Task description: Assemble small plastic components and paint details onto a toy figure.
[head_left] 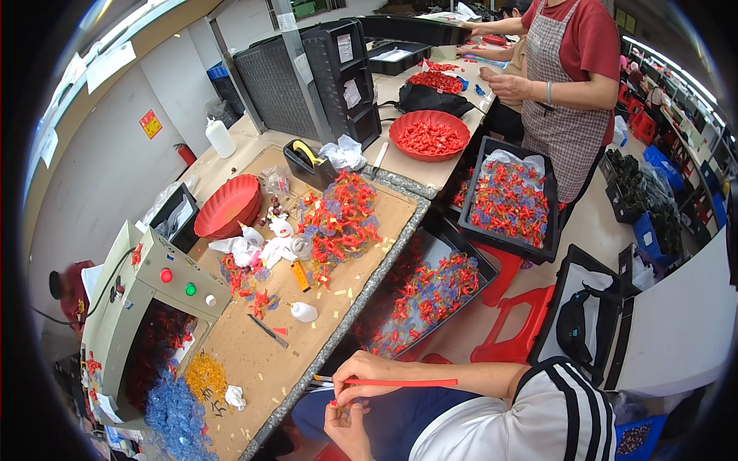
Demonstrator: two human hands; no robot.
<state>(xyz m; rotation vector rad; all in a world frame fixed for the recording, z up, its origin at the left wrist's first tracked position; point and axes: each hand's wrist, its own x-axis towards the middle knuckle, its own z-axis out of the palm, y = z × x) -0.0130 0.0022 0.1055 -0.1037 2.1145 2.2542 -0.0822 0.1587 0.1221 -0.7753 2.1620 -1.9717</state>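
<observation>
My right hand (357, 376) reaches in from the right, closed around a slim paintbrush (415, 382) with a long red handle. Its darker tip points left, toward the table edge. Just below, my left hand (347, 430) is closed in a pinch on a small red piece (335, 402), whose exact shape is mostly hidden by the fingers. Both hands are close together above my lap, off the table. On the brown tabletop nearest them lie black tweezers (267, 330), a white squeeze bottle (304, 312) and an orange-and-black box-shaped item (300, 276).
Red and violet plastic pieces (338, 215) are heaped on the table near a red bowl (229, 206). A grey machine (154, 269) with buttons stands left, beside blue pieces (178, 415). Filled black trays (511, 196) and red stools (511, 326) stand right; a co-worker (573, 77) stands beyond.
</observation>
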